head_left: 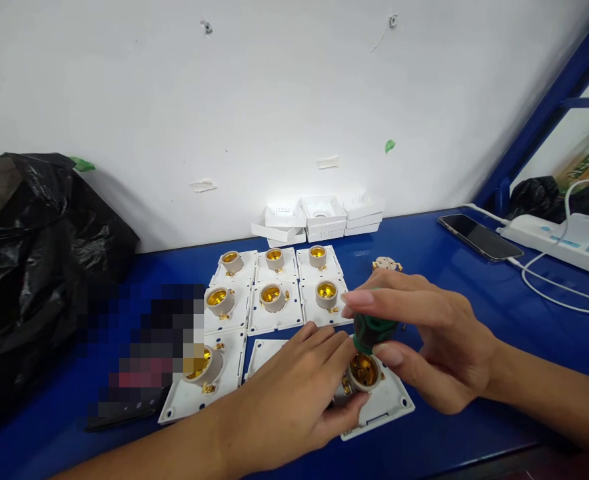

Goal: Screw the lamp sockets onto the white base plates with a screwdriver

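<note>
Socket plate (390, 404) half under clasping left hand (289, 393), green handle (369, 331) pinched in right hand (437, 341)

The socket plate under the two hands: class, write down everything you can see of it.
The socket plate is a square white plastic plate lying flat near the front edge of the blue table. A pale round lamp holder with a brass-coloured lining stands on it, opening upward. The left hand grips the holder's side; a green-handled tool, held by the right hand, sits just above its opening.

Small assembly workshop: blue worktop (424, 253), rows of lamp-socket plates (274, 283), stacked white boxes (319, 217), power strip (559, 240), bare wall.
</note>
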A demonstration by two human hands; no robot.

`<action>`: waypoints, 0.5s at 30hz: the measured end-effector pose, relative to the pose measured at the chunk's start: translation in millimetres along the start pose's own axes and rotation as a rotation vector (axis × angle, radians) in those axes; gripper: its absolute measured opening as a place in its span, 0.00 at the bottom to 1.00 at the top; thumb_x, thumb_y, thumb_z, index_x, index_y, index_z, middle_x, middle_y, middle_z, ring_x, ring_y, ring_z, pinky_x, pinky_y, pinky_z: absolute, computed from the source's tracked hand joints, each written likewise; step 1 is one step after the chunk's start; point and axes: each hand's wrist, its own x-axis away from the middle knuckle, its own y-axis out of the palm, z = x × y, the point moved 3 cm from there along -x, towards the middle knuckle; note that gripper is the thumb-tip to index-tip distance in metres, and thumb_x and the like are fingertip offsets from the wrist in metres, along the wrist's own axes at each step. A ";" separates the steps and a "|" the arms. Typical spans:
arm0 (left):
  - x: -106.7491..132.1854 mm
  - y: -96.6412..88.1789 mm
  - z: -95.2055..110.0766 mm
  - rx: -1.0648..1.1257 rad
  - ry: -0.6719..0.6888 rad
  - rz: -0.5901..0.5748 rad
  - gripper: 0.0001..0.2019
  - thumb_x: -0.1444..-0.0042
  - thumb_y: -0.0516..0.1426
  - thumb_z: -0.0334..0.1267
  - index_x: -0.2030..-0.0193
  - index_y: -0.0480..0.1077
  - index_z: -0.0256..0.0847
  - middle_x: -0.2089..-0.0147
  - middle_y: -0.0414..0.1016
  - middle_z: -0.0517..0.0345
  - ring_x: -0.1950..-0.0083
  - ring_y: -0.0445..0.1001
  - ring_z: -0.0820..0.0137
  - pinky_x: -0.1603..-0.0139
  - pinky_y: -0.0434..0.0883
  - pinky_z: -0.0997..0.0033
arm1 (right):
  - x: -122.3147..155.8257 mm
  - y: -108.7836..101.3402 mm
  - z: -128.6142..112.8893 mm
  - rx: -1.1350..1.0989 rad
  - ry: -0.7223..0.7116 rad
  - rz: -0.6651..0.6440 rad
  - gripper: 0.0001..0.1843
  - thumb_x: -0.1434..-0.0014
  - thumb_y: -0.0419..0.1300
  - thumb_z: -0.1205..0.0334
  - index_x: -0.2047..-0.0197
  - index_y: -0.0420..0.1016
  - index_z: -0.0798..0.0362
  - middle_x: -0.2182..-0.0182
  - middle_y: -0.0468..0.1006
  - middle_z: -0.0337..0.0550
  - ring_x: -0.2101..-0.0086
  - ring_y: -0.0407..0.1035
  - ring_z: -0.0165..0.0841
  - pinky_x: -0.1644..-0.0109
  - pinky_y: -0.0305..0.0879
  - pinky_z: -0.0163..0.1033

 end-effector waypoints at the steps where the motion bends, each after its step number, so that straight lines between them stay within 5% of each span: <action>1: 0.1 -0.2 0.1 0.004 0.001 -0.002 0.09 0.34 0.64 0.34 0.53 0.67 0.43 0.52 0.78 0.55 0.50 0.78 0.57 0.42 0.71 0.54 | -0.2 0.5 -0.1 -0.026 0.018 -0.020 0.26 0.29 0.54 0.69 0.29 0.64 0.57 0.65 0.80 0.45 0.63 0.76 0.38 0.64 0.77 0.43; 5: 0.4 -0.2 -0.2 0.007 0.004 -0.024 0.09 0.33 0.63 0.35 0.52 0.67 0.42 0.51 0.78 0.54 0.48 0.78 0.56 0.41 0.71 0.53 | 1.8 2.6 0.9 -0.135 0.058 -0.071 0.28 0.30 0.51 0.71 0.28 0.61 0.61 0.57 0.81 0.51 0.57 0.77 0.39 0.55 0.78 0.47; 12: -0.9 0.5 -0.5 0.026 -0.005 -0.058 0.04 0.31 0.59 0.35 0.52 0.69 0.43 0.50 0.78 0.54 0.47 0.78 0.56 0.44 0.72 0.55 | 2.1 2.7 2.9 -0.057 -0.010 0.001 0.26 0.34 0.62 0.70 0.33 0.68 0.58 0.65 0.81 0.44 0.70 0.70 0.34 0.70 0.71 0.41; 15: 0.0 0.2 -0.4 0.013 -0.001 -0.037 0.05 0.32 0.61 0.36 0.53 0.68 0.43 0.51 0.79 0.52 0.49 0.78 0.56 0.43 0.72 0.52 | 1.8 2.6 1.3 -0.109 -0.004 -0.017 0.28 0.33 0.59 0.70 0.30 0.64 0.61 0.59 0.82 0.50 0.63 0.76 0.37 0.63 0.77 0.43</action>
